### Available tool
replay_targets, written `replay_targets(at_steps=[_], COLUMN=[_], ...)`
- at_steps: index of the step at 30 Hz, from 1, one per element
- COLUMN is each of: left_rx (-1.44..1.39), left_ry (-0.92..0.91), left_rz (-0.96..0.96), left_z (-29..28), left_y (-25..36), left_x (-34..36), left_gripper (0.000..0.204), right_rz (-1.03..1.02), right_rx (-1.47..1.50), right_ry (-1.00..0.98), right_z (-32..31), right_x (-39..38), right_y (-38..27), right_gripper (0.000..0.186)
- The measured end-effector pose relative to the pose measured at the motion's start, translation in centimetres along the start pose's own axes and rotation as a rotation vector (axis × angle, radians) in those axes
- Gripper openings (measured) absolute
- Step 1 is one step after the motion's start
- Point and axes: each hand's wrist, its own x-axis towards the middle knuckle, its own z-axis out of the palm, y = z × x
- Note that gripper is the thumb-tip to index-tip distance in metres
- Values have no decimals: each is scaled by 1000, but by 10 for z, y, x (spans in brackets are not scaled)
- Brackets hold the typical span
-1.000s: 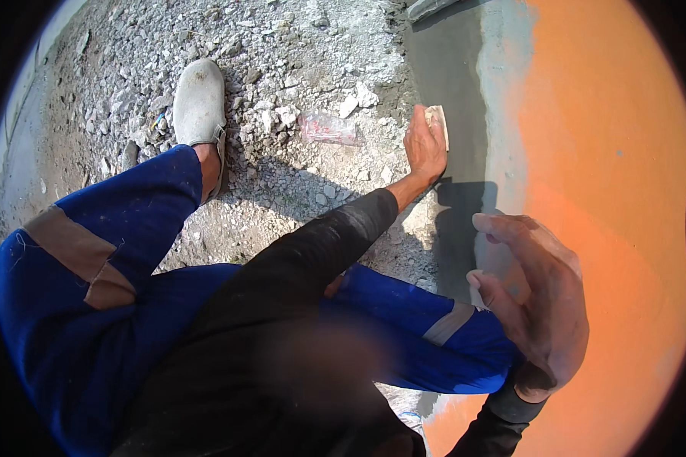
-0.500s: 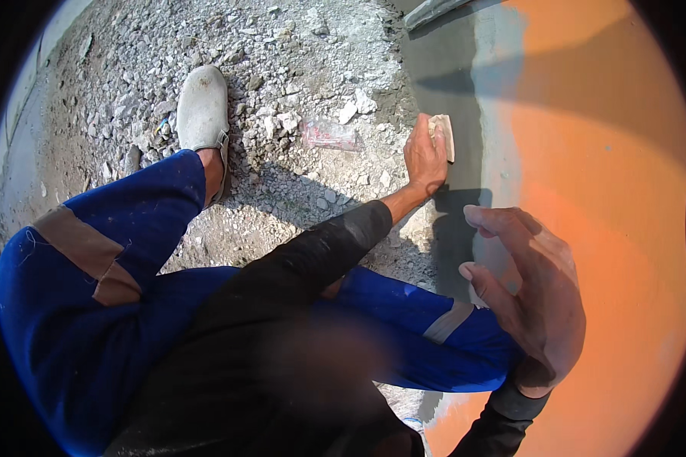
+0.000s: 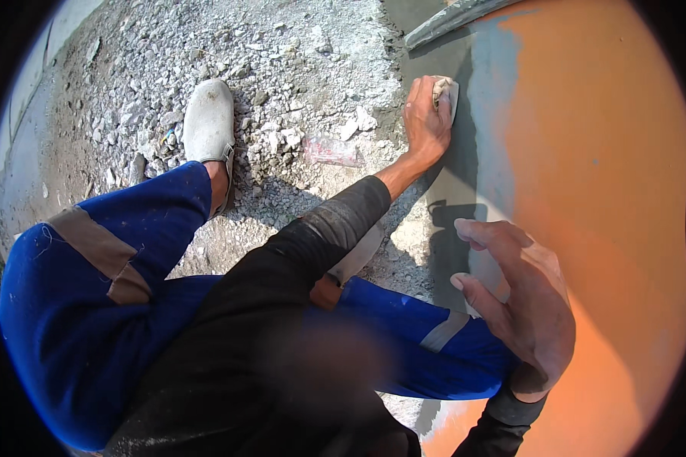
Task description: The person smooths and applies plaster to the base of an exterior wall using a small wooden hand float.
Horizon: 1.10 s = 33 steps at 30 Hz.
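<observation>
My left hand [image 3: 427, 118] is closed round a small pale float [image 3: 450, 103], seemingly a flat plate with a lumpy grip, partly covered by my fingers. Its plate is on or just over a band of smooth grey cement [image 3: 457, 164] along the foot of an orange wall [image 3: 587, 152]. Whether the whole face touches the cement cannot be seen. Nearer to me, my right hand [image 3: 522, 297] is empty, its fingers curved and the thumb held apart, in front of the wall's lower part.
A grey, cement-smeared board [image 3: 453, 21] lies across the band's far end. Broken stones and gravel [image 3: 282, 84] cover the ground to the left, with a crumpled clear wrapper [image 3: 334, 151] on them. My left shoe [image 3: 208, 118] stands there; my bent right knee [image 3: 472, 358] is close to the wall.
My left hand has slid the float farther away along the cement band, and the float has turned a little. My right hand stays empty and nearly in place. The view has shifted slightly.
</observation>
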Motion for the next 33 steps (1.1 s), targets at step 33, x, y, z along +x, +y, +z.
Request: replay_targets(at_steps=[33], left_rx=[-87], left_ry=[-16], left_rz=[417], left_z=[-13], left_y=[-10], left_x=[63], left_gripper=[27], right_rz=[28], right_rx=[90], right_ry=[-18], right_z=[4], right_x=[-7], right_y=[12], right_gripper=[50])
